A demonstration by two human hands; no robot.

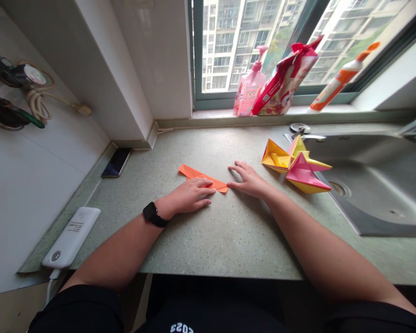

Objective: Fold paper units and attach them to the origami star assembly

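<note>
A folded strip of orange paper lies flat on the speckled counter, slanting down to the right. My left hand rests over its middle with fingers outstretched, hiding part of its lower edge. At the strip's right end, the thumb of my right hand is at or very near the paper's tip; the other fingers are spread above the counter. To the right of that hand sit several folded paper pieces: a yellow-orange one, a pink and yellow one, and a yellow one behind them.
A steel sink is set into the counter on the right. At left lie a phone and a white power bank with a cable. A pink pump bottle, red bag and orange-white bottle stand on the windowsill.
</note>
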